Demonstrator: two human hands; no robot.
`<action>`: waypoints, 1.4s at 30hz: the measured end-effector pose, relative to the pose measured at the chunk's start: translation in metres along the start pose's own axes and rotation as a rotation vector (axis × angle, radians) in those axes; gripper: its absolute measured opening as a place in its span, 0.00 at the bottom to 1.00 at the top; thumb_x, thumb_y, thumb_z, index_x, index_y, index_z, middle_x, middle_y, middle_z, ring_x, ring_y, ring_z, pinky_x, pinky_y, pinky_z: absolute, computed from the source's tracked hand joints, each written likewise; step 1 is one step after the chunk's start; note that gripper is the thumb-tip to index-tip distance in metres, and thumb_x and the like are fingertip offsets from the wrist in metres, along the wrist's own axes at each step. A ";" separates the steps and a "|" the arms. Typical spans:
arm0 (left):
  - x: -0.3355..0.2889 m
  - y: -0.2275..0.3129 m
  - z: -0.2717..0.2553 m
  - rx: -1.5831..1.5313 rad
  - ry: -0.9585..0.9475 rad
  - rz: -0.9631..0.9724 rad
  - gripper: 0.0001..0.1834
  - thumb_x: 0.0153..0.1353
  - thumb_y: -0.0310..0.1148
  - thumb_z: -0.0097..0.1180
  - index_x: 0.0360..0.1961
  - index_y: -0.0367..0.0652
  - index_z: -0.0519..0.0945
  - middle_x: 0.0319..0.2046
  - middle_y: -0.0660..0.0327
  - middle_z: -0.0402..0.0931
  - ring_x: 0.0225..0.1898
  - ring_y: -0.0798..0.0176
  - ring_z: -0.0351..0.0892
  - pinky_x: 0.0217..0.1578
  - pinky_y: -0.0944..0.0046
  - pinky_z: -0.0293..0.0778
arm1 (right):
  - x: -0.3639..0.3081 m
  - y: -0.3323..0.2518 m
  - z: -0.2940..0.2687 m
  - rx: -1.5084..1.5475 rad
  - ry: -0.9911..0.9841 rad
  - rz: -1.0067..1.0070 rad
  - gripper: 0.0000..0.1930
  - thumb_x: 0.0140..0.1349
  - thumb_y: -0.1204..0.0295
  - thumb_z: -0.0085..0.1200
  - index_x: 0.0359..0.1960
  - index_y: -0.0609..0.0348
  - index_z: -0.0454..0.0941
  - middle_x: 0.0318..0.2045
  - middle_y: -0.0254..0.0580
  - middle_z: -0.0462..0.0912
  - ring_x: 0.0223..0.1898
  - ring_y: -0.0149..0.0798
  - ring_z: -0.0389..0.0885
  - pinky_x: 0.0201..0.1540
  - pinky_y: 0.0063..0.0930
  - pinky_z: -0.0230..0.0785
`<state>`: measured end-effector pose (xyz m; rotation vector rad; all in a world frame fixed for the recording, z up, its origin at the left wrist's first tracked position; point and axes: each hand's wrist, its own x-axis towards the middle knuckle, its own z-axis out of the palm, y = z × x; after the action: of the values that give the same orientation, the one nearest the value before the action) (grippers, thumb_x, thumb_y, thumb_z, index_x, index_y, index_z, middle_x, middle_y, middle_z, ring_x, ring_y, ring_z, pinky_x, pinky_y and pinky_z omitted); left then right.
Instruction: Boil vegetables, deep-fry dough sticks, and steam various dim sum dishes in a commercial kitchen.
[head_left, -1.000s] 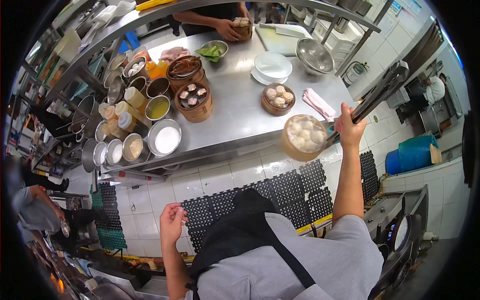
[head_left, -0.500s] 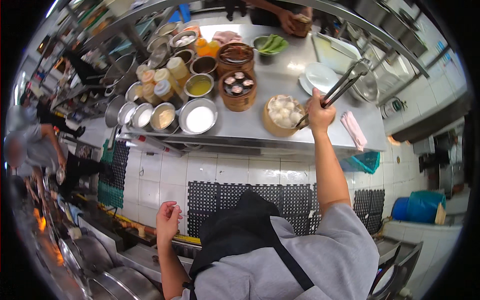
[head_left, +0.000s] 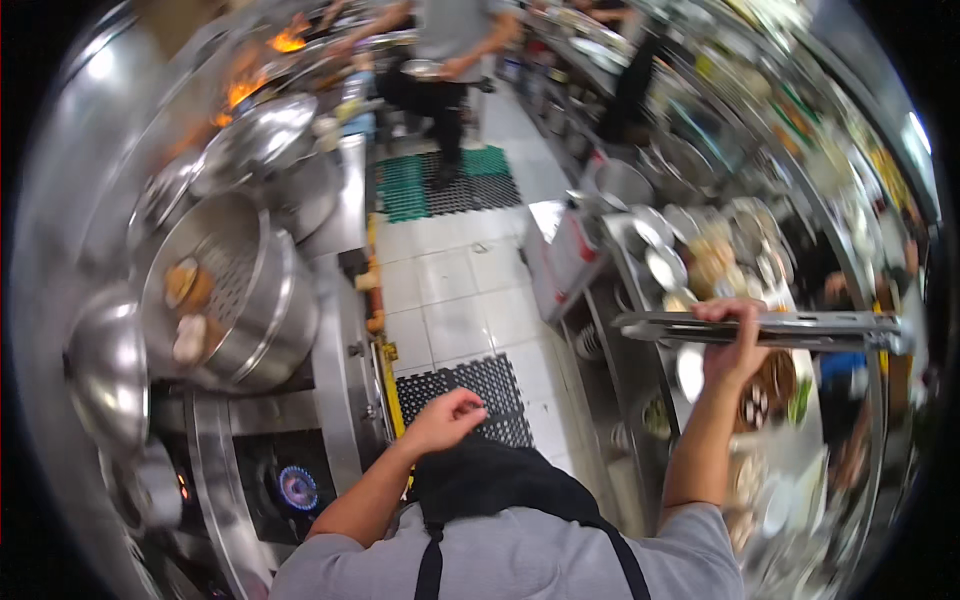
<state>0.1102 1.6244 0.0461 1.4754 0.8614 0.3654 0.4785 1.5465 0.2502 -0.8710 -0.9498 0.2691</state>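
My right hand (head_left: pixel 735 338) is closed around a pair of long metal tongs (head_left: pixel 825 330), held level above the edge of the counter on the right. Nothing shows between the tongs' jaws, though motion blurs them. My left hand (head_left: pixel 445 420) hangs in front of my black apron (head_left: pixel 490 480), fingers loosely curled and holding nothing. To its left, on the stove, stands a large steel steamer pot (head_left: pixel 280 310) with a perforated floor inside. Two small round pieces, one a tan container (head_left: pixel 188 285) and one with a white top (head_left: pixel 192 338), sit in it.
A lit burner (head_left: pixel 298 487) shows a blue flame at lower left. A domed steel lid (head_left: pixel 112 360) leans beside the pot. Farther up the aisle a person (head_left: pixel 455 40) stands near orange flames (head_left: pixel 245 90). A black mat (head_left: pixel 470 395) lies on the tiled floor (head_left: pixel 440 285).
My view has swung left, from the counter toward the stove and aisle. The tongs have left the basket of dumplings and are now held level; the steamer pot has come into fuller view.
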 end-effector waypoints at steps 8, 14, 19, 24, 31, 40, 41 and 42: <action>-0.064 0.002 -0.087 -0.099 0.391 0.065 0.14 0.63 0.35 0.61 0.46 0.40 0.77 0.32 0.63 0.79 0.33 0.72 0.76 0.36 0.69 0.73 | 0.006 0.053 0.390 0.856 -0.764 0.162 0.11 0.70 0.65 0.46 0.40 0.61 0.69 0.32 0.52 0.78 0.36 0.49 0.78 0.48 0.55 0.72; -0.119 -0.011 -0.125 -0.212 0.748 0.056 0.14 0.63 0.34 0.60 0.46 0.40 0.77 0.32 0.64 0.78 0.32 0.73 0.75 0.35 0.70 0.72 | -0.057 0.071 0.583 0.675 -0.951 0.126 0.11 0.68 0.70 0.51 0.34 0.69 0.76 0.31 0.52 0.84 0.33 0.44 0.85 0.43 0.35 0.77; -0.148 -0.041 -0.117 -0.386 0.983 0.011 0.13 0.64 0.31 0.58 0.48 0.39 0.76 0.32 0.65 0.78 0.32 0.74 0.76 0.35 0.72 0.73 | -0.121 0.090 0.647 0.543 -1.100 0.151 0.11 0.67 0.66 0.53 0.33 0.62 0.78 0.29 0.43 0.87 0.33 0.30 0.84 0.30 0.18 0.62; -0.158 -0.061 -0.100 -0.464 1.020 -0.067 0.13 0.65 0.29 0.57 0.48 0.38 0.75 0.33 0.64 0.78 0.32 0.72 0.77 0.35 0.72 0.74 | -0.166 0.084 0.660 0.590 -1.136 0.363 0.09 0.65 0.69 0.57 0.33 0.64 0.79 0.28 0.42 0.86 0.30 0.30 0.83 0.35 0.22 0.70; -0.144 -0.044 -0.118 -0.628 0.994 -0.005 0.12 0.65 0.27 0.56 0.49 0.39 0.75 0.32 0.62 0.79 0.30 0.72 0.77 0.31 0.74 0.72 | -0.207 0.105 0.692 0.540 -0.996 0.453 0.19 0.62 0.56 0.61 0.23 0.59 0.78 0.21 0.29 0.77 0.22 0.22 0.70 0.24 0.22 0.62; -0.104 -0.042 -0.126 -0.563 0.719 -0.063 0.11 0.65 0.29 0.56 0.47 0.39 0.75 0.32 0.62 0.79 0.29 0.73 0.77 0.29 0.74 0.71 | -0.044 0.075 0.629 0.672 -0.767 0.455 0.30 0.64 0.49 0.56 0.10 0.55 0.68 0.07 0.37 0.69 0.07 0.33 0.67 0.11 0.27 0.56; -0.099 -0.041 -0.124 -0.538 0.679 -0.066 0.11 0.65 0.29 0.56 0.47 0.39 0.75 0.32 0.62 0.79 0.29 0.73 0.77 0.29 0.74 0.71 | -0.018 0.061 0.599 0.632 -0.743 0.489 0.30 0.63 0.48 0.57 0.10 0.55 0.66 0.07 0.36 0.67 0.08 0.33 0.66 0.11 0.28 0.57; -0.093 -0.037 -0.123 -0.526 0.647 -0.066 0.11 0.65 0.29 0.56 0.47 0.39 0.75 0.32 0.62 0.79 0.29 0.73 0.77 0.29 0.74 0.72 | 0.007 0.051 0.570 0.660 -0.702 0.508 0.31 0.62 0.46 0.57 0.10 0.55 0.65 0.07 0.36 0.65 0.08 0.33 0.66 0.12 0.29 0.58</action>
<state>-0.0473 1.6426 0.0521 0.8337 1.2025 0.9717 0.0348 1.8850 0.3775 -0.3738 -1.1572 1.3116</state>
